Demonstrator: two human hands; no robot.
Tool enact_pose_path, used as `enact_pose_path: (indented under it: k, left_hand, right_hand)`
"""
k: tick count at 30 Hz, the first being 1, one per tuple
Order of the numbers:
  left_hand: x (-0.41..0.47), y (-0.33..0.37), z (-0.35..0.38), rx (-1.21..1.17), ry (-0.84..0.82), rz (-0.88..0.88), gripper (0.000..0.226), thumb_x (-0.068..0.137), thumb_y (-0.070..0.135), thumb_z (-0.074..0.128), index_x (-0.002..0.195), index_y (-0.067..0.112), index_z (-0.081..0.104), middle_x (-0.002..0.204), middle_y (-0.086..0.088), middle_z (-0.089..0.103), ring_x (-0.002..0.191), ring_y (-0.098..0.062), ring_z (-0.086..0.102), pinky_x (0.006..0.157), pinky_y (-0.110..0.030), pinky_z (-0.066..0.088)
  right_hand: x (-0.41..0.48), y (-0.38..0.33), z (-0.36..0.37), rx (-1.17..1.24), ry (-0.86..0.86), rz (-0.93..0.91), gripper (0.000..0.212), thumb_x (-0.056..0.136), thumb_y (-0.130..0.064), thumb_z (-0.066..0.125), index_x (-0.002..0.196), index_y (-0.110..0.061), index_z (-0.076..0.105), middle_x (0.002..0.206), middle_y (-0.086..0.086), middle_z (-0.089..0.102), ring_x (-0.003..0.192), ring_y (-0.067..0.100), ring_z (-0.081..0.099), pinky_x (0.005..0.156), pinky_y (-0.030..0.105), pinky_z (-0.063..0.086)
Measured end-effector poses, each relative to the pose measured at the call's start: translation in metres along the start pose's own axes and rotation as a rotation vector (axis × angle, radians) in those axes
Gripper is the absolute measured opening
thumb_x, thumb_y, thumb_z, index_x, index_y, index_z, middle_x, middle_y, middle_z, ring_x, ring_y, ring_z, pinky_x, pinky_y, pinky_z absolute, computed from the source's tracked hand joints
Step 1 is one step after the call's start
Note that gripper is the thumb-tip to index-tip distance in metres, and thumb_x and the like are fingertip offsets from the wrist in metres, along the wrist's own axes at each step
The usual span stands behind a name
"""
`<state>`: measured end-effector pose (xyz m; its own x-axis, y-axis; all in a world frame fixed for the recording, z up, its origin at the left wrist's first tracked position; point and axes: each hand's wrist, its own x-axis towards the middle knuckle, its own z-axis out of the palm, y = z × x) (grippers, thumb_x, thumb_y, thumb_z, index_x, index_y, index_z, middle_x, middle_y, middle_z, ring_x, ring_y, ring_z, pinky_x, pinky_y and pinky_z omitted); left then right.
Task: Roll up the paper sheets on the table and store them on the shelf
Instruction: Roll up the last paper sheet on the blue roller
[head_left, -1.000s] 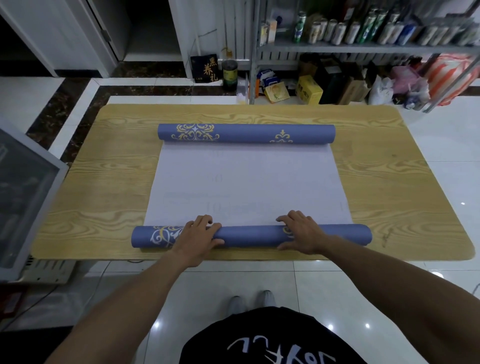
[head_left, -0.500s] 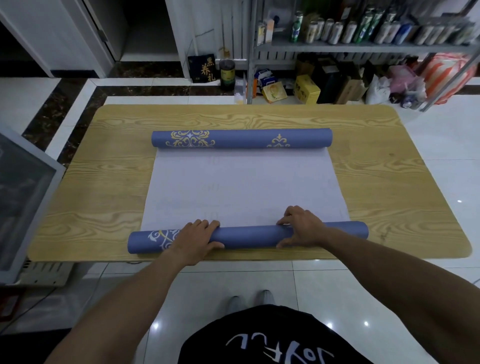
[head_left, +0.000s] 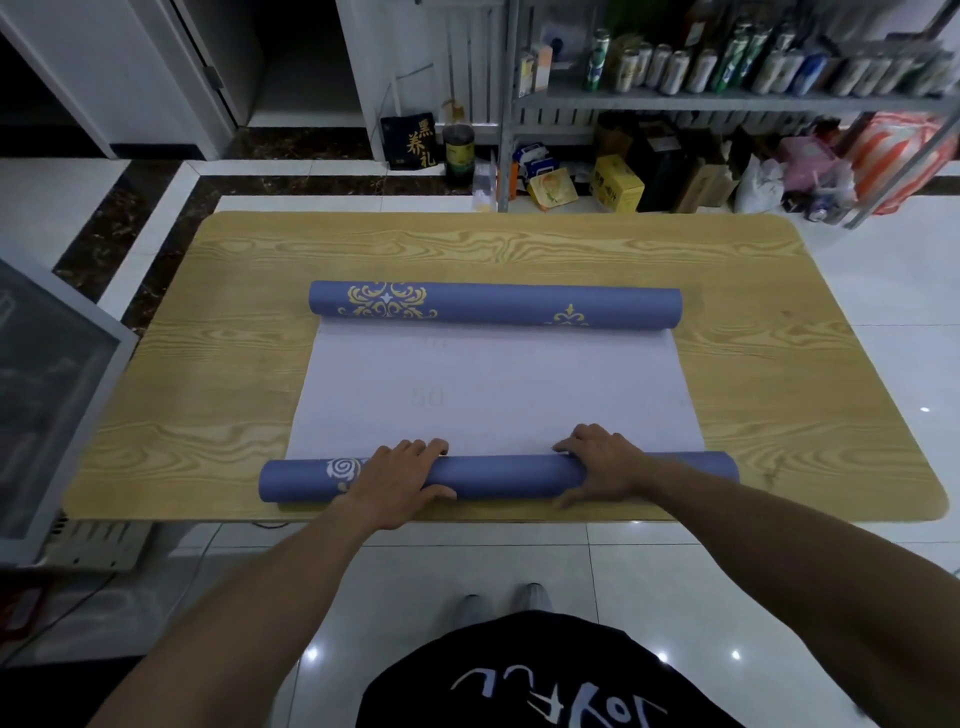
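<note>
Both palms pressing flat, unclenched, left hand (head_left: 397, 480) and right hand (head_left: 605, 465) spread along near roll (head_left: 498, 475) at lower-centre table (head_left: 208, 364) edge for even rolling toward far roll (head_left: 493, 305).

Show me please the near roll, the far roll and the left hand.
near roll (head_left: 509, 475): head view, bare middle between the hands.
far roll (head_left: 493, 304): head view, middle of its blue side.
left hand (head_left: 400, 480): head view, back of the hand.

Small shop or storeroom, metal shelf (head_left: 727, 101) of drink cans (head_left: 670, 67), boxed goods (head_left: 615, 184) on tiled floor (head_left: 883, 270)
</note>
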<state>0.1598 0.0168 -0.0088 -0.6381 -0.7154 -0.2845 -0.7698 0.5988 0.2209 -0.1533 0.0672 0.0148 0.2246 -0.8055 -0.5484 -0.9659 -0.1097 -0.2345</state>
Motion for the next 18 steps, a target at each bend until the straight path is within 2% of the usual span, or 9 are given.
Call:
enact_pose_path:
  k: [2, 4, 6, 8, 11, 14, 17, 18]
  left_hand:
    - [0.0011, 0.0005, -0.0019, -0.007, -0.016, 0.008, 0.055, 0.09, 0.065, 0.03, 0.126, 0.024, 0.038, 0.12, -0.003, 0.056, 0.102, -0.02, 0.051, 0.091, -0.037, 0.043]
    - [0.0022, -0.001, -0.0014, 0.024, -0.01, 0.013, 0.053, 0.092, 0.063, 0.03, 0.126, 0.023, 0.042, 0.123, -0.003, 0.053, 0.106, -0.019, 0.048, 0.091, -0.034, 0.042]
    - [0.0033, -0.0038, -0.0007, 0.038, 0.035, 0.021, 0.073, 0.084, 0.076, 0.016, 0.125, 0.023, 0.047, 0.126, -0.001, 0.049, 0.11, -0.017, 0.044, 0.091, -0.033, 0.04]
    - [0.0039, -0.0054, -0.0007, 0.021, 0.05, 0.038, 0.091, 0.074, 0.085, 0.008, 0.131, 0.025, 0.046, 0.127, 0.0, 0.045, 0.112, -0.017, 0.042, 0.092, -0.033, 0.039]
    - [0.0011, -0.0017, 0.0017, 0.005, 0.003, 0.082, 0.086, 0.074, 0.082, 0.027, 0.14, 0.027, 0.032, 0.127, 0.001, 0.045, 0.11, -0.019, 0.047, 0.091, -0.035, 0.04]
    - [0.0017, -0.0018, 0.0028, -0.002, 0.009, 0.075, 0.07, 0.078, 0.073, 0.024, 0.126, 0.025, 0.041, 0.115, 0.0, 0.053, 0.099, -0.02, 0.051, 0.083, -0.034, 0.04]
    - [0.0072, -0.0026, -0.0012, -0.017, -0.038, 0.066, 0.058, 0.087, 0.067, 0.031, 0.119, 0.022, 0.048, 0.112, -0.002, 0.055, 0.099, -0.02, 0.049, 0.083, -0.032, 0.039]
    - [0.008, -0.0035, -0.0017, -0.031, -0.043, 0.063, 0.063, 0.086, 0.07, 0.029, 0.12, 0.022, 0.05, 0.113, -0.002, 0.055, 0.1, -0.019, 0.047, 0.084, -0.031, 0.039]
  right_hand:
    - [-0.0006, -0.001, 0.0029, 0.027, 0.027, 0.009, 0.08, 0.068, -0.058, 0.075, 0.13, -0.021, 0.041, 0.128, 0.002, 0.048, 0.116, 0.021, 0.044, 0.096, 0.035, 0.04]
    - [-0.0001, -0.0009, 0.0024, 0.073, 0.046, 0.027, 0.065, 0.071, -0.051, 0.075, 0.12, -0.021, 0.043, 0.122, 0.003, 0.054, 0.106, 0.021, 0.051, 0.087, 0.031, 0.041]
    - [0.0011, 0.0009, 0.0008, 0.072, 0.014, 0.025, 0.055, 0.078, -0.051, 0.069, 0.118, -0.021, 0.045, 0.121, 0.003, 0.057, 0.102, 0.021, 0.054, 0.085, 0.03, 0.041]
    - [0.0018, 0.0033, -0.0007, 0.054, -0.022, 0.019, 0.052, 0.084, -0.053, 0.061, 0.122, -0.021, 0.047, 0.124, 0.003, 0.057, 0.107, 0.022, 0.054, 0.09, 0.034, 0.041]
    - [0.0009, 0.0051, -0.003, -0.016, -0.012, -0.004, 0.056, 0.088, -0.057, 0.053, 0.129, -0.019, 0.049, 0.129, 0.005, 0.049, 0.117, 0.023, 0.044, 0.096, 0.039, 0.038]
    - [-0.002, 0.0029, -0.0023, -0.098, -0.014, -0.024, 0.067, 0.085, -0.063, 0.052, 0.134, -0.018, 0.046, 0.128, 0.006, 0.04, 0.118, 0.022, 0.037, 0.097, 0.038, 0.035]
    - [-0.002, -0.001, 0.0034, -0.136, 0.009, -0.024, 0.081, 0.074, -0.062, 0.066, 0.136, -0.019, 0.038, 0.13, 0.005, 0.041, 0.119, 0.022, 0.039, 0.098, 0.038, 0.036]
    - [-0.002, -0.0016, 0.0047, -0.1, 0.022, -0.01, 0.081, 0.073, -0.058, 0.07, 0.135, -0.02, 0.036, 0.131, 0.005, 0.043, 0.118, 0.023, 0.042, 0.097, 0.037, 0.037]
